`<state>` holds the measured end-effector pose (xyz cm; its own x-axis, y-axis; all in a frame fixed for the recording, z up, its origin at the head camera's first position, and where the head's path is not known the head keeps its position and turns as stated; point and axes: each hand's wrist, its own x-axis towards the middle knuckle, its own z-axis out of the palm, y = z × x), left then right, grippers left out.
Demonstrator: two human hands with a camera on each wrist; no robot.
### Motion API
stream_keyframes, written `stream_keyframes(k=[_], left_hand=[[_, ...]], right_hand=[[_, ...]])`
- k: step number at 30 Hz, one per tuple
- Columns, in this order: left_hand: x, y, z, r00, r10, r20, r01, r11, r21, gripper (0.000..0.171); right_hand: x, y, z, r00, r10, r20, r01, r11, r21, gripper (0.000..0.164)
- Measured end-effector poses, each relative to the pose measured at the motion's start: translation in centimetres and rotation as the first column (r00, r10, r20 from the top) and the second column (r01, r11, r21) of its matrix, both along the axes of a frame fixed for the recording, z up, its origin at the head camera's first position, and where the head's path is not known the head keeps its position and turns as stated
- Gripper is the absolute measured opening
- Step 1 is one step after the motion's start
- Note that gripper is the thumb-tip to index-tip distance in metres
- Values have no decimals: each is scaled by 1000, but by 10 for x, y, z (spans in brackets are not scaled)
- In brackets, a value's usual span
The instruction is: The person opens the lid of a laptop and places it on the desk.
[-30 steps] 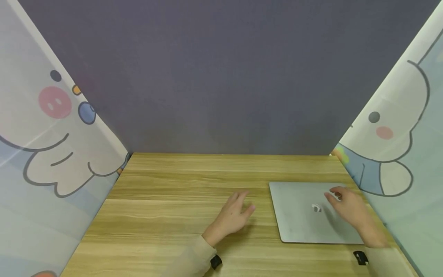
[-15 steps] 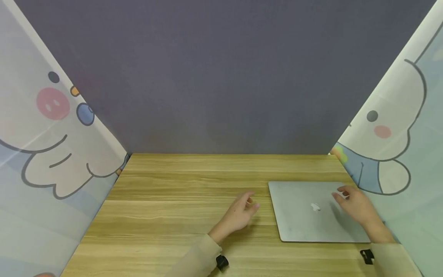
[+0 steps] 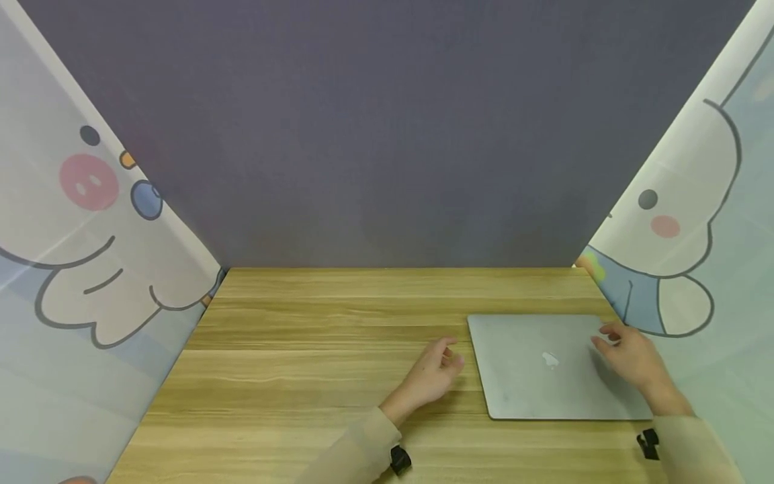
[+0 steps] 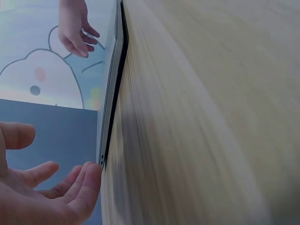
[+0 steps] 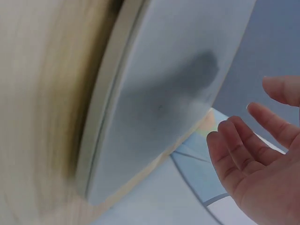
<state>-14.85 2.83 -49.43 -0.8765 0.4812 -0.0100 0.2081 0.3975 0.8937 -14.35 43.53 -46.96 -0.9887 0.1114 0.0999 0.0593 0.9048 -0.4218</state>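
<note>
A closed silver laptop (image 3: 532, 390) with a pale logo on its lid lies flat on the right side of the wooden table. My left hand (image 3: 431, 376) hovers over the wood just left of the laptop, fingers loosely bent and holding nothing. In the left wrist view its fingertips come near the laptop's thin edge (image 4: 112, 84); whether they touch, I cannot tell. Above the right part of the lid is my right hand (image 3: 635, 356), also loosely bent around nothing. The right wrist view has this hand (image 5: 258, 154) apart from the lid, which carries a dark shadow.
Wood-grain table (image 3: 290, 376) extends to the left of the laptop. A dark grey panel (image 3: 387, 134) stands at the back. Cartoon-printed curtains hang at the left (image 3: 36, 282) and right (image 3: 725, 282), the right one close to my right hand.
My left hand has moved right, closer to the laptop's left edge. My right hand has shifted right across the lid. The laptop stays in place.
</note>
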Motion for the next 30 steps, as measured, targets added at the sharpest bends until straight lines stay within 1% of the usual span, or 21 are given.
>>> stream_keyframes(k=[5,11,18,24,27,30], left_hand=[[-1,9,-2,1000,14,16,-14,1000,2,52],[-2,22,-5,999,27,43,-27,1000,4,52],[-6,31,-9,990,64,124,-64,998,-10,53],[-7,38,-9,988,83,133,-81,997,-14,52],[-8,42,-8,982,92,163,-94,996,3,51],[-8,45,-6,973,101,206,-109,994,28,50]], right_hand=[[0,12,-4,1000,9,30,-9,1000,-7,46],[-1,24,-5,993,7,115,-6,1000,-12,54],[-4,31,-11,986,4,167,0,1000,-25,59],[-6,32,-15,977,0,212,9,999,-40,61],[-7,33,-17,973,-7,230,19,999,-49,61],[-8,33,-18,970,-18,243,31,998,-50,62]])
